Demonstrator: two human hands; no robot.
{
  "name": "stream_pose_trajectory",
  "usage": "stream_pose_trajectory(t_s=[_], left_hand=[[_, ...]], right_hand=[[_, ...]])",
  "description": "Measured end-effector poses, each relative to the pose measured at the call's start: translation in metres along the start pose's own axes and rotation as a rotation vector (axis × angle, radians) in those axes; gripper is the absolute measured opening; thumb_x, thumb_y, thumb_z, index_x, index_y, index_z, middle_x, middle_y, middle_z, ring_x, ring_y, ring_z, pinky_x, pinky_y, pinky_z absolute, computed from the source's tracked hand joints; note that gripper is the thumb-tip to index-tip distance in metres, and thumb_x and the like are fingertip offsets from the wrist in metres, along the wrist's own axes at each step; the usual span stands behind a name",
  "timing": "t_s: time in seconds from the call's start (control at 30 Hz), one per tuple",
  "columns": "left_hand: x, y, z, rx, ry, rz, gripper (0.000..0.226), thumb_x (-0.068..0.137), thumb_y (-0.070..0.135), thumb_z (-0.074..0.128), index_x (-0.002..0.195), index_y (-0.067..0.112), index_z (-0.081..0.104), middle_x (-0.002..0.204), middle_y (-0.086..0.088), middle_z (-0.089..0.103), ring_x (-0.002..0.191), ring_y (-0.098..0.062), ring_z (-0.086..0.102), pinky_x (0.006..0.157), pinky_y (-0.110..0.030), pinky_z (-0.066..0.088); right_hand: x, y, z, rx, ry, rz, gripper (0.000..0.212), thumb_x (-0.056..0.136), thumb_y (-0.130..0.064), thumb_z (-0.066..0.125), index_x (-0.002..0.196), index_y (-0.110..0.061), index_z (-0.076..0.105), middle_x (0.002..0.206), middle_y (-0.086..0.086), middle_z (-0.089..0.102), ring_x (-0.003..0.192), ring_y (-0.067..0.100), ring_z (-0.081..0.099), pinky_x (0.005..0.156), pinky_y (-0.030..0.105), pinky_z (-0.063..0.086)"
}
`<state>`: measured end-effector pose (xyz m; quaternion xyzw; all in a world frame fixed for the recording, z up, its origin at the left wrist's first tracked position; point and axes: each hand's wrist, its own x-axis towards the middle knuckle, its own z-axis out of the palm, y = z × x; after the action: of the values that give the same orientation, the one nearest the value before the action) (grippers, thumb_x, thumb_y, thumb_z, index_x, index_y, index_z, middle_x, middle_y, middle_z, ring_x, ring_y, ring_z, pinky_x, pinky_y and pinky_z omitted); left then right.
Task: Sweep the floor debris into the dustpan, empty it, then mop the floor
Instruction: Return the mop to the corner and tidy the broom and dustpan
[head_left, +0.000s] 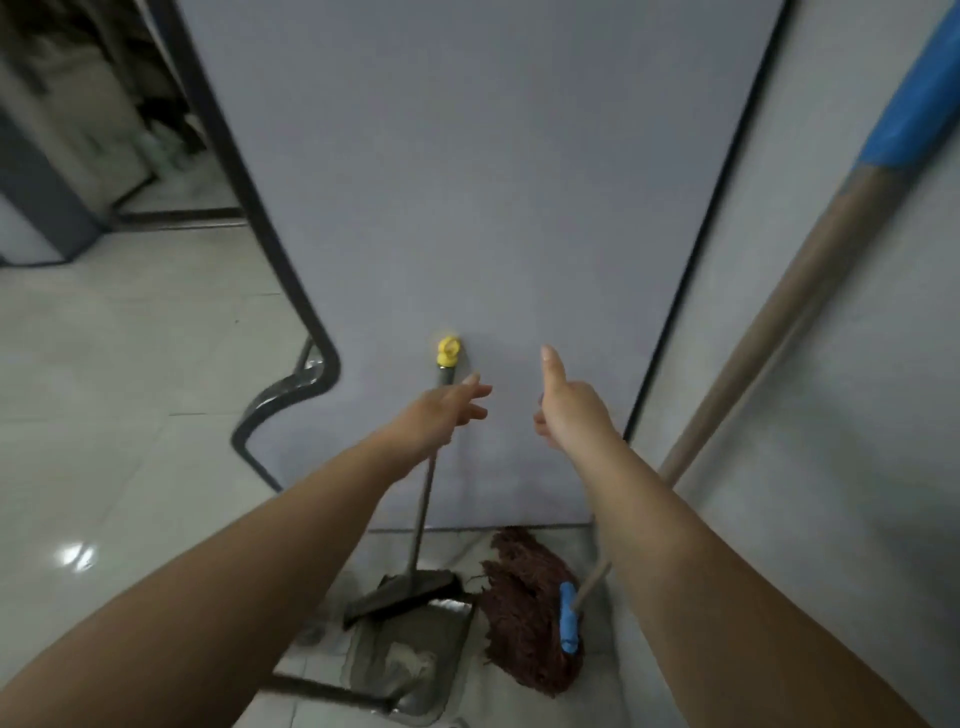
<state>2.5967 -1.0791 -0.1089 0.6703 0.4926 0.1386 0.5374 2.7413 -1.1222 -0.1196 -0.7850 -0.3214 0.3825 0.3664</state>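
Left hand (447, 410) fingers relaxed beside broom handle (427, 499), right hand (569, 410) empty, thumb up

We face a grey-blue panel (467, 182) edged in black, glossy pale floor tiles (130, 389) left, white wall (831, 389) right.

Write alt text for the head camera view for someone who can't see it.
Two bare arms reach toward a grey wall panel: the open left hand is at the yellow-capped grey broom handle, the right hand is empty. Below sit a grey dustpan and a brown string mop with a blue clamp.
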Motion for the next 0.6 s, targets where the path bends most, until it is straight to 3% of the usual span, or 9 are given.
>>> stream_pose_trajectory(t_s=[0.07, 0.13, 0.23, 0.37, 0.5, 0.6], left_hand=[[-0.027, -0.021, -0.033, -0.026, 0.107, -0.057, 0.041, 0.099, 0.043, 0.03, 0.121, 0.021, 0.056, 0.118, -0.008, 0.062, 0.108, -0.017, 0.052, 0.089, -0.032, 0.039], [-0.055, -0.044, -0.067, 0.031, 0.195, -0.076, 0.039, 0.099, 0.044, 0.03, 0.112, 0.022, 0.059, 0.109, -0.007, 0.065, 0.103, -0.017, 0.056, 0.087, -0.031, 0.04], [-0.098, -0.084, -0.115, 0.31, 0.322, -0.057, 0.041, 0.098, 0.047, 0.029, 0.1, 0.025, 0.063, 0.095, 0.004, 0.066, 0.096, -0.014, 0.058, 0.078, -0.025, 0.036], [-0.143, -0.136, -0.159, 0.666, 0.338, -0.074, 0.046, 0.098, 0.047, 0.026, 0.106, 0.023, 0.064, 0.09, 0.01, 0.063, 0.095, -0.015, 0.059, 0.078, -0.025, 0.039], [-0.165, -0.184, -0.201, 0.824, 0.289, -0.038, 0.051, 0.099, 0.047, 0.025, 0.099, 0.012, 0.062, 0.087, -0.005, 0.066, 0.089, -0.023, 0.059, 0.075, -0.033, 0.045], [-0.173, -0.217, -0.226, 0.933, 0.239, 0.066, 0.044, 0.099, 0.046, 0.025, 0.077, 0.016, 0.049, 0.063, 0.001, 0.048, 0.072, -0.023, 0.05, 0.057, -0.032, 0.03]], right_hand=[[-0.006, -0.013, 0.043, 0.013, -0.09, -0.036, 0.062, 0.091, -0.067, 0.02, 0.068, -0.016, 0.049, 0.089, 0.014, 0.058, 0.1, 0.033, 0.062, 0.092, 0.041, 0.048], [-0.019, -0.023, 0.083, -0.006, -0.175, -0.053, 0.069, 0.088, -0.071, 0.023, 0.077, -0.009, 0.052, 0.089, 0.014, 0.057, 0.091, 0.03, 0.06, 0.09, 0.04, 0.047], [-0.043, -0.033, 0.136, -0.109, -0.27, -0.123, 0.07, 0.09, -0.067, 0.022, 0.096, -0.007, 0.058, 0.097, 0.016, 0.058, 0.093, 0.025, 0.056, 0.09, 0.038, 0.045], [-0.08, -0.043, 0.186, -0.356, -0.281, -0.291, 0.076, 0.095, -0.06, 0.017, 0.111, -0.001, 0.061, 0.113, 0.018, 0.063, 0.101, 0.031, 0.056, 0.073, 0.029, 0.034], [-0.11, -0.05, 0.239, -0.498, -0.253, -0.37, 0.073, 0.096, -0.059, 0.014, 0.103, -0.004, 0.062, 0.093, 0.01, 0.062, 0.079, 0.024, 0.048, 0.064, 0.028, 0.034], [-0.129, -0.049, 0.273, -0.592, -0.157, -0.362, 0.064, 0.096, -0.058, 0.015, 0.086, -0.01, 0.055, 0.072, 0.001, 0.05, 0.076, 0.023, 0.046, 0.058, 0.028, 0.03]])
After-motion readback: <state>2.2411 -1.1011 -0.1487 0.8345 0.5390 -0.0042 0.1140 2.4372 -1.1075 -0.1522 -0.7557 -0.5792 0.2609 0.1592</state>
